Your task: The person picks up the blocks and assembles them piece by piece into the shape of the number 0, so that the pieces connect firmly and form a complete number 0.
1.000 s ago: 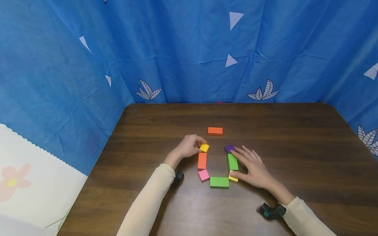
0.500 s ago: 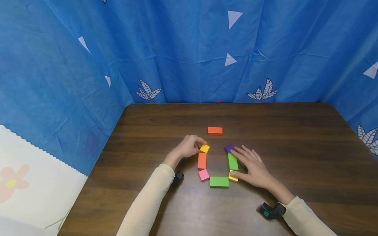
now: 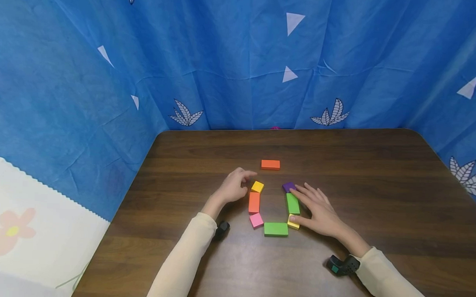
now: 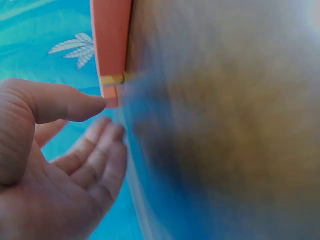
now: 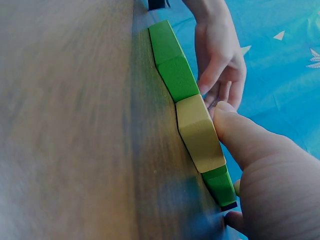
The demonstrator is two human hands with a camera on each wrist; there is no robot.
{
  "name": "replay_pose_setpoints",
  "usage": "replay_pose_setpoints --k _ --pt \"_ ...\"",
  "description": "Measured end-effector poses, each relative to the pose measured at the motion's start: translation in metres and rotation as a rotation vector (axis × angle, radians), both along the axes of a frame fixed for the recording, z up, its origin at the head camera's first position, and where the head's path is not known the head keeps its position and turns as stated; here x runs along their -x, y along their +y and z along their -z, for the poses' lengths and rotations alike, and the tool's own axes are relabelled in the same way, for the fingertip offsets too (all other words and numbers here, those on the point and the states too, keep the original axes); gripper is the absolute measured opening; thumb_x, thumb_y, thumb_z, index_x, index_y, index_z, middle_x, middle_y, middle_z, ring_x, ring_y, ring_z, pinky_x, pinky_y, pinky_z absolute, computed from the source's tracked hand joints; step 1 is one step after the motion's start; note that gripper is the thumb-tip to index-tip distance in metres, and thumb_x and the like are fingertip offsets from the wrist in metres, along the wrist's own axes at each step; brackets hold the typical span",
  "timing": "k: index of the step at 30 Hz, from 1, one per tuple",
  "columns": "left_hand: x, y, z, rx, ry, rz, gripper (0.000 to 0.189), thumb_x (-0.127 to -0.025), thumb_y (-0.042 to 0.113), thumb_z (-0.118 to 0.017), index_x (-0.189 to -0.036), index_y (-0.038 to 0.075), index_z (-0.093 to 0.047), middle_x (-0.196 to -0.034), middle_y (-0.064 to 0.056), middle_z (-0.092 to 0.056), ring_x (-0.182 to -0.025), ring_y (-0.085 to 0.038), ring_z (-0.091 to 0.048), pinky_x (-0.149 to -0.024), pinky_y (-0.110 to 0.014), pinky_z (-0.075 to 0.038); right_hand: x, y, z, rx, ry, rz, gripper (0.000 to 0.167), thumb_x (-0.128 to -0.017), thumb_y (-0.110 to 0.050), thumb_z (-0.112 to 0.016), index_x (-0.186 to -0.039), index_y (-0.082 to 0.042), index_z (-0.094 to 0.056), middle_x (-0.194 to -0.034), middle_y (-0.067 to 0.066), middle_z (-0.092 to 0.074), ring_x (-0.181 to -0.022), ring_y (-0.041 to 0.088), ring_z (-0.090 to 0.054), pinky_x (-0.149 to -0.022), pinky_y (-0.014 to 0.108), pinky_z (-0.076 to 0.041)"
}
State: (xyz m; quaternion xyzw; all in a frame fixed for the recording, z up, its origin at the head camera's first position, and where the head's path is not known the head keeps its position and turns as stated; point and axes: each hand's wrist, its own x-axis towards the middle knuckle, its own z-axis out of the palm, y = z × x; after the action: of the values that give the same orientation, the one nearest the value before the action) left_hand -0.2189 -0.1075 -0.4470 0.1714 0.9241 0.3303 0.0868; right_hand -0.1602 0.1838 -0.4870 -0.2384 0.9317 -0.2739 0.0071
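Several small colored blocks lie in a U on the table. Its left side has a yellow block (image 3: pixel 257 186), an orange block (image 3: pixel 254 203) and a pink block (image 3: pixel 256 220). A green block (image 3: pixel 276 229) forms the near end. On the right are a second yellow block (image 5: pixel 200 132), another green block (image 3: pixel 293 204) and a purple block (image 3: pixel 288 186). My left hand (image 3: pixel 232 186) is just left of the left yellow block, apart from it, holding nothing, fingers loosely bent. Spread along the right side, my right hand (image 3: pixel 317 212) has its thumb at the yellow block and fingertips by the purple one.
Another orange block (image 3: pixel 270 165) lies by itself beyond the U's far opening. The brown wooden table (image 3: pixel 378 179) ends at a blue patterned curtain (image 3: pixel 241 57). Black wrist devices show under both forearms, the right one (image 3: pixel 342 265) more fully.
My left hand has let go of the left yellow block and drawn back a little to the left, its index finger straightening. The block stays by the orange one. My right hand has not moved.
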Motion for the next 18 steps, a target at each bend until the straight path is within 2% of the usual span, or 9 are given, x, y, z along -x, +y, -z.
replay_pose_setpoints --k 3,8,13,18 --pt "-0.013 -0.003 0.000 -0.024 0.010 -0.020 0.051 -0.090 0.005 -0.062 -0.139 0.014 -0.054 -0.133 -0.011 -0.052 -0.120 -0.027 -0.052 -0.103 -0.045 -0.047 0.000 0.000 0.000 0.001 0.001 -0.003 0.082 -0.081 -0.054 -0.069 -0.149 -0.018 -0.041 -0.154 0.017 -0.038 -0.145 0.043 -0.022 -0.114 0.067 -0.010" --pt "-0.033 -0.008 0.002 -0.045 -0.032 -0.006 0.057 -0.093 0.024 -0.064 -0.146 0.016 -0.046 -0.152 -0.013 -0.038 -0.141 -0.033 -0.036 -0.111 -0.056 -0.035 0.000 0.001 0.000 -0.002 -0.001 0.000 0.082 -0.082 -0.054 -0.069 -0.149 -0.018 -0.041 -0.155 0.017 -0.037 -0.146 0.043 -0.021 -0.115 0.067 -0.010" --pt "-0.045 -0.011 0.005 -0.045 -0.077 0.027 0.074 -0.086 0.039 -0.071 -0.150 0.021 -0.039 -0.159 -0.012 -0.028 -0.151 -0.036 -0.013 -0.115 -0.064 -0.022 0.000 0.001 -0.002 -0.001 -0.017 0.003 0.083 -0.080 -0.055 -0.070 -0.149 -0.018 -0.041 -0.155 0.016 -0.037 -0.147 0.042 -0.020 -0.115 0.066 -0.009" --pt "-0.050 -0.012 0.015 -0.008 -0.051 0.075 0.090 -0.078 0.046 -0.076 -0.153 0.024 -0.032 -0.162 -0.011 -0.022 -0.152 -0.037 -0.003 -0.120 -0.059 -0.008 0.000 0.000 -0.003 0.004 -0.022 0.002 0.084 -0.080 -0.054 -0.071 -0.149 -0.019 -0.041 -0.155 0.015 -0.037 -0.147 0.041 -0.020 -0.116 0.066 -0.009"
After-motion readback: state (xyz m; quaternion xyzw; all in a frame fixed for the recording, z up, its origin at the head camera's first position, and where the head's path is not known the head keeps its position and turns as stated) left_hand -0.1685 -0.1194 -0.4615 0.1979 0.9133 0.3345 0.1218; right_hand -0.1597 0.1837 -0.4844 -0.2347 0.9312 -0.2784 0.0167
